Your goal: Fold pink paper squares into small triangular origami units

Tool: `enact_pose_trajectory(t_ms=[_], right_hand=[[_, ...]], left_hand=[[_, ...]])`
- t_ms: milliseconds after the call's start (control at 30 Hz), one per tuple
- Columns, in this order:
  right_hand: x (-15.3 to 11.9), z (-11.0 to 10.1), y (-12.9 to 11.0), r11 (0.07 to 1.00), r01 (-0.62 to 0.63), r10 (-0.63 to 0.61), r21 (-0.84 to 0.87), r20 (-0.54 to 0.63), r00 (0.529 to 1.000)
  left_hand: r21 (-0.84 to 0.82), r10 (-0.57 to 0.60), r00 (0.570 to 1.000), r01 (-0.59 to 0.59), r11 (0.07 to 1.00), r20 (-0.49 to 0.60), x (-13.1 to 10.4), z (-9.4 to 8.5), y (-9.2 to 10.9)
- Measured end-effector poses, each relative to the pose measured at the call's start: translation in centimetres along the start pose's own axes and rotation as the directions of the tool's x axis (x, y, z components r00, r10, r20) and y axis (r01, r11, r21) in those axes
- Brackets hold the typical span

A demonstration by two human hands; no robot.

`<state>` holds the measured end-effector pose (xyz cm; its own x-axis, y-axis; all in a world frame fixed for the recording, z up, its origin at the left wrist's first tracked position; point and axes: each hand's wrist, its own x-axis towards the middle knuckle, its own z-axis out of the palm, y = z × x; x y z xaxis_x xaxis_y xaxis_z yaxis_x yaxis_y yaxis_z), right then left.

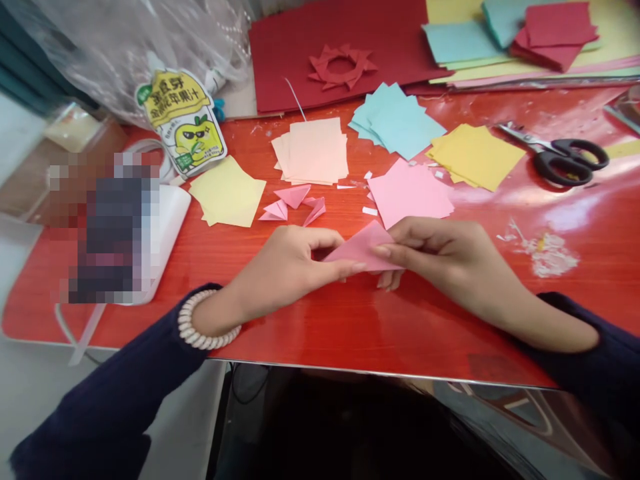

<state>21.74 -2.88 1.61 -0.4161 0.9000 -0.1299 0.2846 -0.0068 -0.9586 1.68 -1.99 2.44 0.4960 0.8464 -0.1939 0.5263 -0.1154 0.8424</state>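
Note:
Between my two hands is a pink sheet of paper, folded into a triangle with its peak pointing away from me. My left hand pinches its left corner, the thumb lying along the lower edge. The right corner sits between the thumb and fingers of my right hand. Just beyond the paper lies a stack of pink squares. Several small folded pink pieces rest beyond my left hand.
Stacks of pale yellow, peach, light blue and yellow squares lie on the red table. Black-handled scissors are at right, near paper scraps. A red folded ring and a juice pouch are behind.

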Motion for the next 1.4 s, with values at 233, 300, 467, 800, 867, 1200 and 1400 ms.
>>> enact_pose_trajectory(t_ms=[233, 300, 467, 800, 867, 1200, 1400], right_hand=[[0.2, -0.2, 0.6, 0.989, -0.138, 0.122, 0.053, 0.231, 0.965], [0.3, -0.3, 0.8, 0.984, -0.167, 0.146, 0.059, 0.254, 0.956], [0.4, -1.0, 0.9, 0.974, -0.220, 0.199, 0.048, 0.274, 0.941], [0.3, -1.9, 0.8, 0.966, -0.255, 0.234, 0.036, 0.287, 0.929], [0.4, -2.1, 0.7, 0.961, -0.274, 0.253, 0.022, 0.316, 0.914], [0.5, -2.4, 0.5, 0.961, -0.272, 0.273, -0.055, 0.379, 0.884], [0.3, -2.7, 0.6, 0.958, -0.262, 0.286, -0.115, 0.365, 0.886]], left_hand=[[0.075, -0.014, 1.000, 0.012, 0.997, 0.023, 0.0, 0.2, -0.1], [0.053, -0.040, 0.998, 0.037, 0.998, 0.053, 0.2, 0.0, -0.1], [0.042, -0.065, 0.996, 0.063, 0.997, 0.053, 0.4, -0.4, -0.3], [0.030, -0.103, 0.982, 0.100, 0.995, 0.156, 0.4, -1.5, -0.4], [0.059, -0.118, 0.968, 0.107, 0.992, 0.223, 0.4, -1.9, -0.3], [0.074, -0.177, 0.919, 0.162, 0.984, 0.351, 0.4, -2.9, -0.6], [0.073, -0.173, 0.914, 0.157, 0.985, 0.367, 0.4, -4.1, -0.6]])
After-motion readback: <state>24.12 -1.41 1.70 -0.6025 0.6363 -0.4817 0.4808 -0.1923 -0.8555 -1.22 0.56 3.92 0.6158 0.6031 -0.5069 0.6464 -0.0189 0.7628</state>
